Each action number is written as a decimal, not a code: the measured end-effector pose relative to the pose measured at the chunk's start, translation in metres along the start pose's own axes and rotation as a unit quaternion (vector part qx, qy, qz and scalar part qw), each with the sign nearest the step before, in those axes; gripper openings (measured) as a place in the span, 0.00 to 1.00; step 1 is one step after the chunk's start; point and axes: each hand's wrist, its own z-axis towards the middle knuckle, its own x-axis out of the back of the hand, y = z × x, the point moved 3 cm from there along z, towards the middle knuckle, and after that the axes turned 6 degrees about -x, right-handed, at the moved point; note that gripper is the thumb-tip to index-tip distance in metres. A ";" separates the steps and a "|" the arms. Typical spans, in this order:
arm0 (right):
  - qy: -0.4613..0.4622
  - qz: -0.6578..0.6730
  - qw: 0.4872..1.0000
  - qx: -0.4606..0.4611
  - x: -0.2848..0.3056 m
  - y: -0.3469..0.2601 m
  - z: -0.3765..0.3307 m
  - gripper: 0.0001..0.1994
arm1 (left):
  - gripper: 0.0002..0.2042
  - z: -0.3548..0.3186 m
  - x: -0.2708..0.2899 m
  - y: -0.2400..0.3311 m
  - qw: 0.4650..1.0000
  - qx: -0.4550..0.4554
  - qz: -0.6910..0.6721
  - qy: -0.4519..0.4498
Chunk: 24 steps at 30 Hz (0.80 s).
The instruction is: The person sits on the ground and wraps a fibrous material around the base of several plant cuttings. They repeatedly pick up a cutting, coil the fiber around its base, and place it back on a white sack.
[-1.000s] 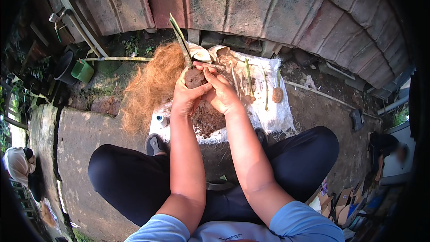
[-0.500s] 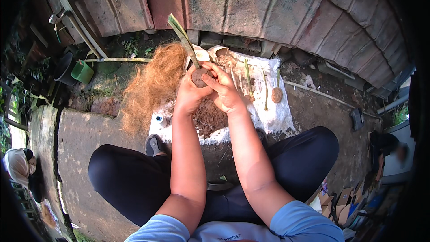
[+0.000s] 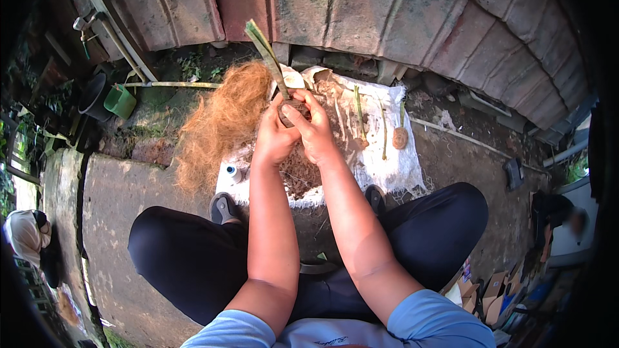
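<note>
We're cupping the ball [image 3: 296, 104] between left hand [image 3: 276, 134] and right hand [image 3: 317, 130], fingers curled close round it, right thumb across the front. Grip is looking snug; pressure we can't tell. Ball is sitting above the sack [image 3: 403, 171], stem [image 3: 269, 55] sticking out and leaning left.

Risks: if we're squeezing unevenly, the ball could crack; too loosely, the long stem could be levering itself out. We're not seeing whether fingertips are touching its base.

Below, soil [image 3: 303, 177] is lying loose; a dropped ball would likely be breaking up there. Bottle [image 3: 233, 172] is standing near the left sandal [image 3: 223, 207], so a foot shift could be tipping it. Left, fibre [image 3: 222, 125] is lying tangled; strands could be snagging. Far right, a second ball [image 3: 400, 137] is resting near the sack's edge; a stray arm could be rolling it off.
</note>
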 end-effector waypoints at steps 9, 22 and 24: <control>-0.119 0.152 0.963 -0.187 0.011 -0.043 -0.007 0.30 | 0.26 -0.002 0.004 0.016 0.997 0.043 -0.056 0.019; -0.213 0.067 0.941 -0.252 0.025 -0.043 -0.013 0.26 | 0.24 -0.010 -0.006 0.020 0.976 0.127 -0.023 -0.173; -0.189 0.074 0.945 -0.256 0.023 -0.042 -0.014 0.23 | 0.25 -0.009 -0.005 0.021 0.980 0.108 0.013 -0.164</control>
